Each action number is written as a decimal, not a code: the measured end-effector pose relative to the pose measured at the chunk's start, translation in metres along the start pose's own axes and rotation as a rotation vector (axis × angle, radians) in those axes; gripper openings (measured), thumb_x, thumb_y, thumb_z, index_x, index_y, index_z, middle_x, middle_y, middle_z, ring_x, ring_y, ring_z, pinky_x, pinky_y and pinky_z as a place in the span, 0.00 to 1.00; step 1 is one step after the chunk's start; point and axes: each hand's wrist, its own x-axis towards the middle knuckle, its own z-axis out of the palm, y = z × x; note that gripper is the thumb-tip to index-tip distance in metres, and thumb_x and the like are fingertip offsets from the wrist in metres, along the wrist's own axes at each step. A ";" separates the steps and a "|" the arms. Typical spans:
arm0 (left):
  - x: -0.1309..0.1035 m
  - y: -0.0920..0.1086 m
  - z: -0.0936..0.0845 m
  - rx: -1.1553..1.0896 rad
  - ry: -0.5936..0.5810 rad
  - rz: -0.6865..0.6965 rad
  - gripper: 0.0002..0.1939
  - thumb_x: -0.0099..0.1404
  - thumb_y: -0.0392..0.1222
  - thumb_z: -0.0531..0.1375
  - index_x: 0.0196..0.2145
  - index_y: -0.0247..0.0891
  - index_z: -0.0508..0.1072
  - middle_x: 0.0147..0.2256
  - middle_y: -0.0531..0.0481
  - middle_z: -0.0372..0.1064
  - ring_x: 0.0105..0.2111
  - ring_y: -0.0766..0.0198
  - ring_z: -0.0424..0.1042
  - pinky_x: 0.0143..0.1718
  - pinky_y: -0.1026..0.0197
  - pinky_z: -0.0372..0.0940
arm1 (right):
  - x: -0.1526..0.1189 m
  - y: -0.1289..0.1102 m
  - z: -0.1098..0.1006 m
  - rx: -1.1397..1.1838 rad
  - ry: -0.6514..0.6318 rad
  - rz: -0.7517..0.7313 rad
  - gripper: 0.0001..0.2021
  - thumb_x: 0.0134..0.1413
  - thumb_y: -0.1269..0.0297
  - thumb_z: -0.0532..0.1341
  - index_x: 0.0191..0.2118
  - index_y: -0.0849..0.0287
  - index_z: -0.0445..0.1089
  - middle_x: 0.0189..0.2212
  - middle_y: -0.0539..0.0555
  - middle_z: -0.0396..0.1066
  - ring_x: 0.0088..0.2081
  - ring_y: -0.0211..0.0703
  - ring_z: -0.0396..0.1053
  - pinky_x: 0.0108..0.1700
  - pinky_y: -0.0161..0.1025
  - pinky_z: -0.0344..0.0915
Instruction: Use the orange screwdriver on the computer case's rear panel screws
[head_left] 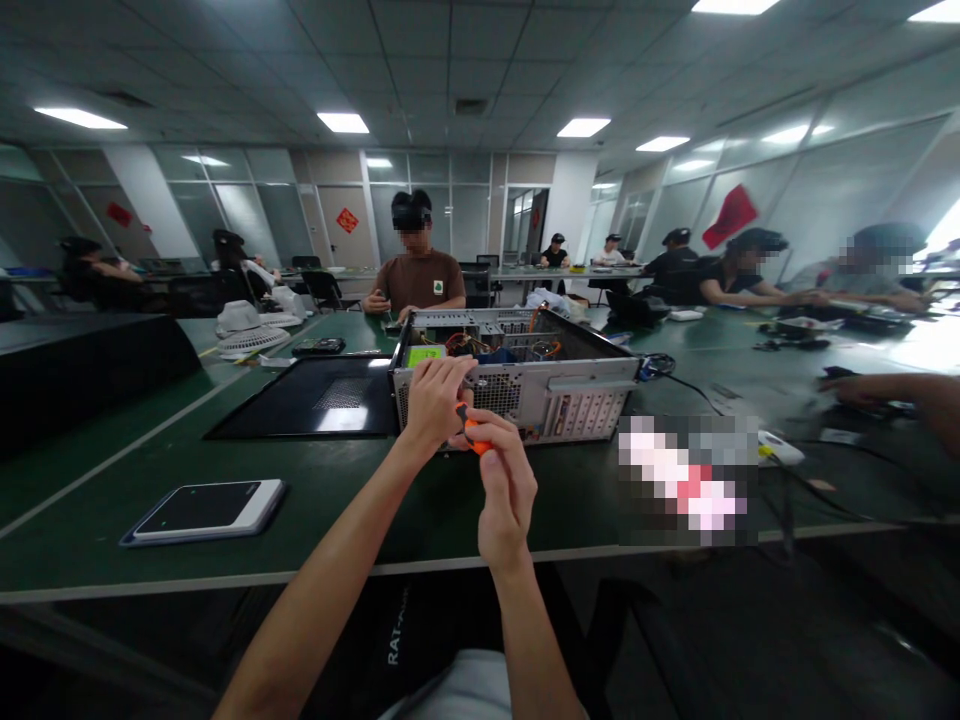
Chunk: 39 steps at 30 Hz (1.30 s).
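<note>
A: Where's the case (517, 385)?

B: Mid-table, lying with its open side up and its slotted metal face toward the person. The black panel (300, 395) lies just left of it.

A: And the hands?

B: The right hand (511, 495) has its fingers closed round the orange handle of what looks like a screwdriver (478, 436), at the left part of that near face. The left hand (435, 395) is there too, fingers close together by the top edge. I can't tell whether it's pinching anything; its fingertips are partly hidden.

A: Any tips for the driving?

B: I can't see the tip, so I'd check it's fully seated first. Then I'd line the shaft up square to the face, press firmly, and turn slowly. A tilted driver could chew up a screw head. The left hand would serve best bracing the case, clear of the tip.
</note>
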 end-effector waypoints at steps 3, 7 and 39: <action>0.002 0.000 0.000 0.009 0.014 0.017 0.23 0.61 0.28 0.53 0.51 0.39 0.75 0.48 0.45 0.79 0.49 0.55 0.76 0.53 0.51 0.63 | -0.001 -0.001 0.002 -0.098 -0.017 -0.016 0.08 0.68 0.61 0.60 0.43 0.52 0.78 0.51 0.57 0.69 0.52 0.47 0.72 0.53 0.47 0.71; 0.002 -0.002 -0.001 -0.005 0.017 0.024 0.22 0.62 0.28 0.54 0.51 0.38 0.76 0.48 0.44 0.80 0.48 0.54 0.76 0.52 0.51 0.63 | -0.001 0.002 0.004 -0.083 -0.005 0.002 0.10 0.66 0.64 0.63 0.51 0.50 0.74 0.50 0.56 0.70 0.50 0.44 0.72 0.52 0.45 0.72; 0.003 -0.008 -0.014 0.056 -0.125 0.074 0.26 0.61 0.29 0.56 0.56 0.42 0.74 0.51 0.45 0.78 0.49 0.51 0.74 0.53 0.49 0.62 | -0.008 0.003 0.008 -0.032 -0.018 0.060 0.17 0.58 0.65 0.70 0.52 0.52 0.72 0.51 0.56 0.76 0.53 0.47 0.75 0.57 0.49 0.72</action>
